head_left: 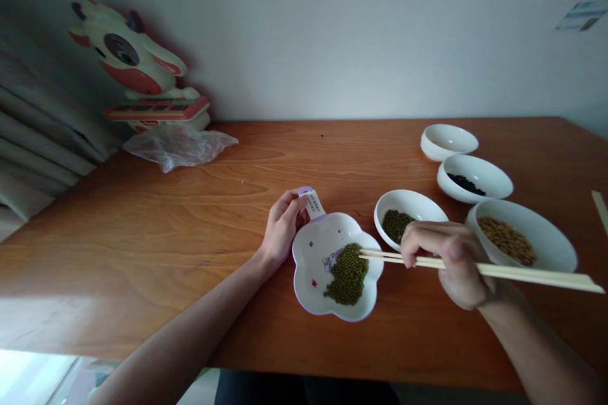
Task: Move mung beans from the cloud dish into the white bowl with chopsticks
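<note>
My left hand is closed around the handle of a white flower-shaped bowl with a purple rim, which it tilts slightly on the table. Green mung beans lie heaped in the right part of this bowl. In my right hand is a pair of wooden chopsticks, their tips touching the edge of the beans. Just behind that hand stands a small white bowl holding more mung beans, partly hidden by my fingers.
To the right are a white bowl of brown beans, a white bowl of black seeds and a further white bowl. A cow-shaped toy keyboard and a clear plastic bag sit at the back left, against the wall.
</note>
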`<state>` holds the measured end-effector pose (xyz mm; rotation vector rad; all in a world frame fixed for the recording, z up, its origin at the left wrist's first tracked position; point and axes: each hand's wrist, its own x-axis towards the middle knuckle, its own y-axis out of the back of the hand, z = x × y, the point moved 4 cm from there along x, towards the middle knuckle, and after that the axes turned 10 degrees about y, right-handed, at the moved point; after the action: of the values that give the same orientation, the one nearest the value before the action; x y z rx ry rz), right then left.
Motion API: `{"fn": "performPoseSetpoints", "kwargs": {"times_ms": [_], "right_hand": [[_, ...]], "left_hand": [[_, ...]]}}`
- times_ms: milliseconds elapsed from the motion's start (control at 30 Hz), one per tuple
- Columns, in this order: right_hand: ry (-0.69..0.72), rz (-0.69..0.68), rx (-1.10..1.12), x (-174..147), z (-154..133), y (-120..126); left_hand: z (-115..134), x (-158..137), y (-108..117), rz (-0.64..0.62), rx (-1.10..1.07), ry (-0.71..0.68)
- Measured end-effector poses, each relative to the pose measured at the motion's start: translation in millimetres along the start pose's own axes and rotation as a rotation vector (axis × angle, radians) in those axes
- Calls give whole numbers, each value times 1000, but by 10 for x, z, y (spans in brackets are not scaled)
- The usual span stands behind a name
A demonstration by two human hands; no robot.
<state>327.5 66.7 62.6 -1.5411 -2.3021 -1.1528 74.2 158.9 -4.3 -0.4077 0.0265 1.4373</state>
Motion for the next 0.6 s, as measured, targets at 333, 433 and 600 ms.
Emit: {"fn": "performPoseSetpoints", "kwargs": {"times_ms": [333,433,600], "right_hand": [[30,71,40,-30,58,-12],[37,127,54,-40,61,-31],[37,255,116,-49,21,118]], "left_hand": [[21,-44,-29,-38,25,-20],[10,-38,-25,-44,24,-13],[-4,-27,-8,-11,52,-14]]}}
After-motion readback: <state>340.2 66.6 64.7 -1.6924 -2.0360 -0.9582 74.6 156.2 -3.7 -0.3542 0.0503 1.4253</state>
